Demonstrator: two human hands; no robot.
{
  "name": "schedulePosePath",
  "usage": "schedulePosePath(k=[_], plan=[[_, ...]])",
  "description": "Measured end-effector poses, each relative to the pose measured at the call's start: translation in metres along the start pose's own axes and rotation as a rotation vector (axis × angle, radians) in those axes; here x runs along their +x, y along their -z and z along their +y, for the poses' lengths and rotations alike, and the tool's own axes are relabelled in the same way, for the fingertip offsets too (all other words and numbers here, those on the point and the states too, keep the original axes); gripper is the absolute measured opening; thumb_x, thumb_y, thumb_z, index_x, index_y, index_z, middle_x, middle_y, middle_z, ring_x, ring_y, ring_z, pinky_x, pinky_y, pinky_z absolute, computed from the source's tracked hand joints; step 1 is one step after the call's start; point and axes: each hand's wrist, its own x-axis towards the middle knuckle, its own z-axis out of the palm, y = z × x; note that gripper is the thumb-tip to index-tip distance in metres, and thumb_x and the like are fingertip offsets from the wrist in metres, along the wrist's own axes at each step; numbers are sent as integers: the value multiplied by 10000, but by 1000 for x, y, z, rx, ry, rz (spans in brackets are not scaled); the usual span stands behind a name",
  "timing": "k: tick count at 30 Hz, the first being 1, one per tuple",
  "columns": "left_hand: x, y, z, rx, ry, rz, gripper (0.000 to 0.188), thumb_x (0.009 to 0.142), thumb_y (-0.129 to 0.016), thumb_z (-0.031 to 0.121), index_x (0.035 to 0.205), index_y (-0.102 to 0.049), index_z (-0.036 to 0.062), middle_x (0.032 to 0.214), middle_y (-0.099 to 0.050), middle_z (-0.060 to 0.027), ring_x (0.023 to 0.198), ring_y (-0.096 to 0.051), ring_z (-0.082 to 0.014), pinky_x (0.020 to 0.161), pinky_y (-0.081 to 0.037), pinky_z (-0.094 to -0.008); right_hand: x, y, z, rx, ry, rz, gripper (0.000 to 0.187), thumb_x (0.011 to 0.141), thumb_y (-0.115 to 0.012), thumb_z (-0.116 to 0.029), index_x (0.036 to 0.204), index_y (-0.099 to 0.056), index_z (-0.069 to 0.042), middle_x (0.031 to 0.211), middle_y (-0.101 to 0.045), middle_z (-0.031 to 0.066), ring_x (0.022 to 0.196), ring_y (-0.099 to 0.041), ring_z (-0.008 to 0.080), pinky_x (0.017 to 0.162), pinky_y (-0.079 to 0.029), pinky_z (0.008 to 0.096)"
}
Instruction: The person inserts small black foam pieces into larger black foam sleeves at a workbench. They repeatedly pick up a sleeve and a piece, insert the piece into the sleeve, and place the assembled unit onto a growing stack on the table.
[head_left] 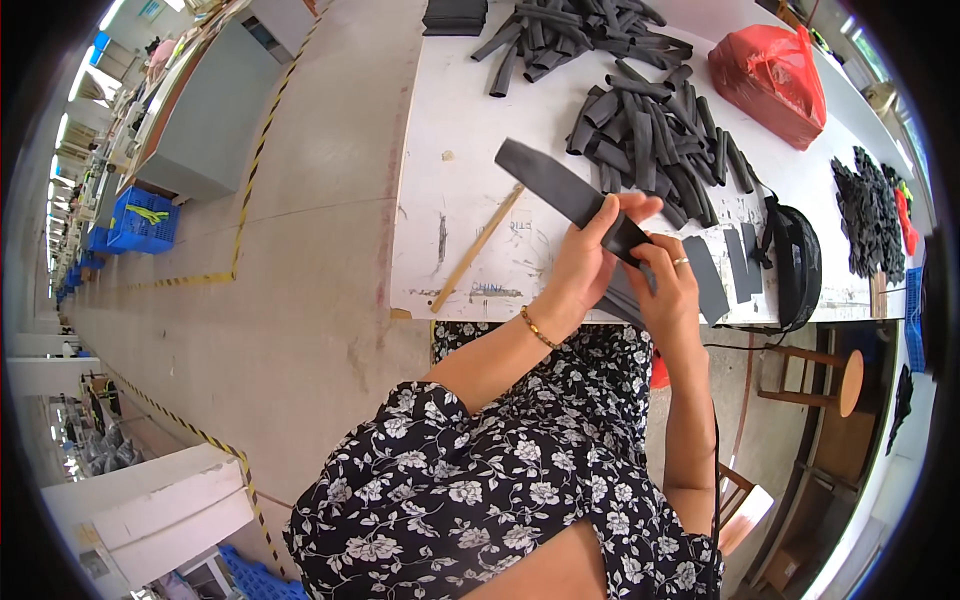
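A long dark grey strip of sheet material [550, 184] is held up over the near edge of the white table [430, 150]. Around its middle, my left hand [585, 255] grips it with the thumb on top. My right hand [668, 285] pinches the strip's near end between thumb and fingers. Flat dark strips [707, 278] lie on the table just right of my right hand, and more lie partly hidden beneath my hands. Beyond them is a heap of rolled dark grey tubes [640, 135].
A second tube heap [560, 35] and a flat dark stack [455, 16] lie at the back. A wooden stick [478, 245] rests left of my hands. To the right are a black bag [792, 265], a red plastic bag [770, 85] and a dark pile [868, 215]. A wooden stool [850, 383] stands right.
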Motion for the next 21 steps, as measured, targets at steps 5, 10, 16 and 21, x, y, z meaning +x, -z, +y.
schedulePosePath(k=[5,10,16,21], plan=[[17,-8,19,-40,-245,-11,350,1003,-538,290,1162,-565,-20,1050,-680,-153,965,-667,-280,890,-535,-400,4,17,7,-8,94,39,159,791,-701,29,927,-624,2,1006,-620,130,839,-633,324,699,-513,397],[4,-20,1,-95,-167,47,319,1015,-515,285,1154,-565,2,991,-686,-108,950,-671,-259,894,-529,-384,14,16,-1,22,154,89,144,779,-706,41,893,-627,4,945,-621,107,793,-629,287,664,-506,367],[2,-12,-5,-106,-173,26,306,1014,-518,292,1149,-571,22,1012,-686,-95,971,-671,-250,898,-524,-378,15,7,2,39,147,91,141,775,-706,50,885,-630,5,936,-628,96,759,-632,272,646,-506,354],[0,-10,-4,-119,-147,12,307,1009,-529,288,1146,-583,18,1019,-685,-99,989,-671,-260,895,-525,-373,15,3,6,75,121,84,138,776,-707,53,881,-632,5,938,-637,90,756,-635,256,643,-508,340]])
